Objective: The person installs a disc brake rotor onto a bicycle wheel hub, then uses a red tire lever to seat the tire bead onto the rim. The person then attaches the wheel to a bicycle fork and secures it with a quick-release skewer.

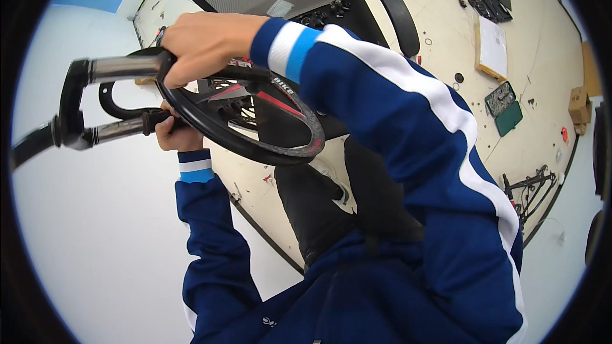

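At left, we see left hand (175, 135) fingers round the near leg of a black-and-silver metal bicycle fork (72, 99); black red-marked spoked wheel (239, 148) looks set between its legs. Right hand (201, 41) fingers grip the far leg. Fastening hidden; can't tell what remains.

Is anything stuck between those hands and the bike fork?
Nothing visible: the right hand holds the bike fork by its upper leg in the picture, the left hand by its lower leg.
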`<state>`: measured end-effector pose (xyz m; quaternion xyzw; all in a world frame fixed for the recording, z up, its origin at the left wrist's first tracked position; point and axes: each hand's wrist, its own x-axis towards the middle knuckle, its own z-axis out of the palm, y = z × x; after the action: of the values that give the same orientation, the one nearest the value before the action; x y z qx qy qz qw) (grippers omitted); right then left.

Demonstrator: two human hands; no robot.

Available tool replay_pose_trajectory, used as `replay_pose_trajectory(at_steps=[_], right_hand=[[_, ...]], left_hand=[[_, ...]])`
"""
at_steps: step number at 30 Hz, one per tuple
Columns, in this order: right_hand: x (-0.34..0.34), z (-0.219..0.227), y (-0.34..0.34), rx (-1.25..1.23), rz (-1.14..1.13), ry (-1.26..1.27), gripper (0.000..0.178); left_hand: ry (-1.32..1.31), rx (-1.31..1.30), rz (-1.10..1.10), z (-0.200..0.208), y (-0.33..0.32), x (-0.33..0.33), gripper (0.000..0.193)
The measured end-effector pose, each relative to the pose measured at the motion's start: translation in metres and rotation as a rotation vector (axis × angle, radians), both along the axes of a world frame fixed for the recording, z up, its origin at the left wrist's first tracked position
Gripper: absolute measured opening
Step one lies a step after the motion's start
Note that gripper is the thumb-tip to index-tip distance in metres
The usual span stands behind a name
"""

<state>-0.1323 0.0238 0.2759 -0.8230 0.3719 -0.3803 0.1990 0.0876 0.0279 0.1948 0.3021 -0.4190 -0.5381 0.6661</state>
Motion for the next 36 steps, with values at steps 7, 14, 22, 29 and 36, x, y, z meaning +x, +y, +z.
replay_pose_trajectory(at_steps=[7,14,22,29,36], right_hand=[[0.004,0.019,-0.018,0.116,0.092,0.054,0.033],[0.009,0.028,-0.033,0.167,0.144,0.107,0.031],[0.02,0.016,-0.044,0.257,0.191,0.026,0.031],[0.017,0.011,-0.038,0.273,0.102,0.089,0.029],[0.011,-0.007,-0.036,0.263,0.074,0.002,0.033]], left_hand=[[0.057,0.027,0.118,-0.001,-0.007,-0.008,0.016],[-0.016,-0.019,0.187,-0.01,-0.012,0.0,0.019],[0.041,0.07,0.103,-0.021,-0.02,0.033,0.032],[-0.208,-0.045,-0.262,-0.021,-0.027,0.052,0.035],[-0.459,-0.043,0.219,-0.043,-0.037,0.057,0.04]])
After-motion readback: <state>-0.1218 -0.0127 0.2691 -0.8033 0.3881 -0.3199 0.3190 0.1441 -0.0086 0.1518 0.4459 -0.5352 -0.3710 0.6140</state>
